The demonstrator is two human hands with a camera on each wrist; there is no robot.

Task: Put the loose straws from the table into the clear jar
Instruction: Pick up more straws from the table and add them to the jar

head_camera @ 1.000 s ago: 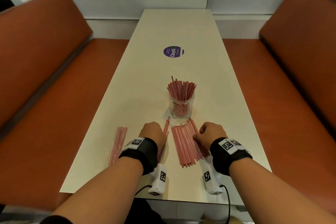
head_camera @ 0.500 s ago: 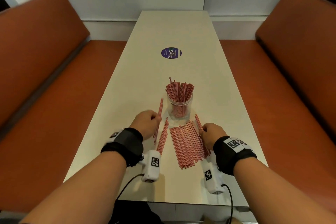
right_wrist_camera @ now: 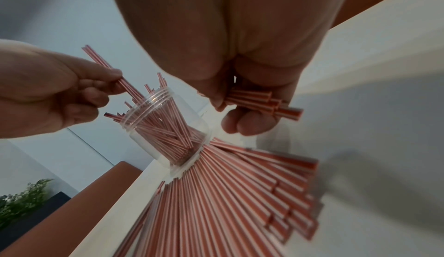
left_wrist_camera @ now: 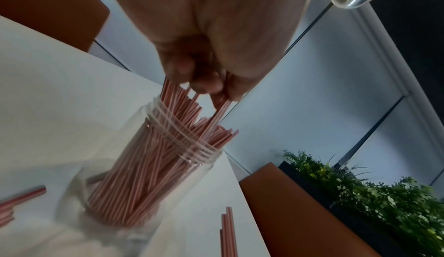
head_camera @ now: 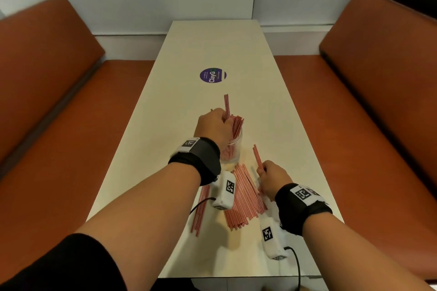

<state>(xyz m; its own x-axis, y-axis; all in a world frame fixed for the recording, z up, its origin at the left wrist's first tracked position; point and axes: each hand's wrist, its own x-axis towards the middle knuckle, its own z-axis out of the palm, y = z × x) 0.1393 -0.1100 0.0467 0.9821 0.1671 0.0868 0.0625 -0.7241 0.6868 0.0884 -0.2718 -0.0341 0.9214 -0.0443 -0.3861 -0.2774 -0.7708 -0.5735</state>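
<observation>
A clear jar (head_camera: 233, 149) (left_wrist_camera: 134, 181) (right_wrist_camera: 168, 126) packed with red-and-white striped straws stands mid-table. My left hand (head_camera: 214, 126) (left_wrist_camera: 206, 82) (right_wrist_camera: 72, 94) hovers over its mouth and pinches a few straws (head_camera: 227, 106), their lower ends inside the jar. Just right of the jar, my right hand (head_camera: 268, 177) (right_wrist_camera: 240, 105) grips a small bundle of straws (head_camera: 257, 157) (right_wrist_camera: 259, 101) lifted off the table. A fanned pile of loose straws (head_camera: 243, 198) (right_wrist_camera: 228, 204) lies in front of the jar, with a thinner bunch (head_camera: 201, 210) to its left under my left wrist.
The long cream table (head_camera: 212, 49) has a round purple sticker (head_camera: 212, 75) beyond the jar. Orange bench seats (head_camera: 59, 106) flank it on both sides. A white wall closes the far end, and a plant box (left_wrist_camera: 360, 194) sits behind the right bench.
My left hand lifted its straws from the table and carried them forward over the jar, standing them in its mouth. My right hand raised a small bundle off the pile.
</observation>
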